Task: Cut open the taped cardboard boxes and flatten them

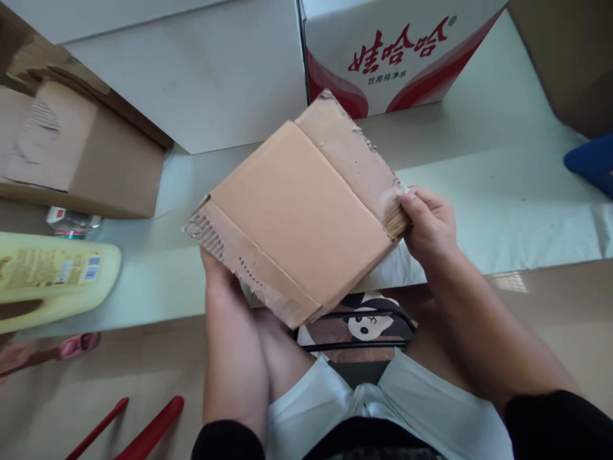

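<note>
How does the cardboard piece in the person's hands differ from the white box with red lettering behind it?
The cardboard piece is plain brown; the white box is printed with red characters and red curves. The cardboard piece is a flat sheet with torn, ragged edges and creased flaps, while the white box is a standing carton with clean edges. The cardboard piece is held up by the left hand and right hand; the white box rests on the pale surface.

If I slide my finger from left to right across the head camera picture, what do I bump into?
Yellow bottle → brown box → left hand under the cardboard piece → right hand pinching its edge → blue thing at the far right.
</note>
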Demonstrator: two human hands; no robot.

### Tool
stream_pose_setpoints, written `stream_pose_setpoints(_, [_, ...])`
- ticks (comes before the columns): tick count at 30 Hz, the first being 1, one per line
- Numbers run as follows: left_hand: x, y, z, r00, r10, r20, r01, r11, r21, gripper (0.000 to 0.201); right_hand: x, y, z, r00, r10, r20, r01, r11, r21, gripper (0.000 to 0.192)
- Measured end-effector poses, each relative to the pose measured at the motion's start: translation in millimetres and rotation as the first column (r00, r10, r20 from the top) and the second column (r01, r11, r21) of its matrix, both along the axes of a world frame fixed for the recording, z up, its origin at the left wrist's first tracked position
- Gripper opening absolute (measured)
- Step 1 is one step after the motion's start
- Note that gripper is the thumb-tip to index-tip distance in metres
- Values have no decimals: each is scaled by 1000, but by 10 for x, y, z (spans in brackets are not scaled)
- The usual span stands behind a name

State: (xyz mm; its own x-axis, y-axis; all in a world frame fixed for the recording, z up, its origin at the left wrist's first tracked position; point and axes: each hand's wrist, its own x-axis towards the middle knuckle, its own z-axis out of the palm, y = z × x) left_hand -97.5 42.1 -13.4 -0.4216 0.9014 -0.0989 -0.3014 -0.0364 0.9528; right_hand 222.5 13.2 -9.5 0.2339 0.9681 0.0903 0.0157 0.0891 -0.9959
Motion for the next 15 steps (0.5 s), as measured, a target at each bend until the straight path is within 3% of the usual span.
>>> stream_pose_setpoints(2, [82,-49,85,1000,16,22,-17,999,49,43,18,18,31,994,-45,97,44,999,17,41])
stream_pose_setpoints(6, [180,-102,196,992,-91,83,73,977,200,41,40,66,10,955,-206,214,192,978,85,24])
stream_pose_setpoints(9, [172,-69,193,995,-47,88,18,953,304,43,53,110,-71,948,-288,132,279,957,84,39])
stream_pose_setpoints(10, [164,-54,188,996,-30,86,2,951,310,44,50,116,-95,965,-255,61,254,967,21,43])
stream_pose_setpoints(12, [157,-32,196,996,-21,88,-7,952,307,43,27,106,-123,990,-102,-96,85,983,-163,47])
stream_pose_setpoints(15, [187,-41,274,991,-48,126,3,944,330,40,-55,52,-106,963,93,-254,-179,922,-343,50])
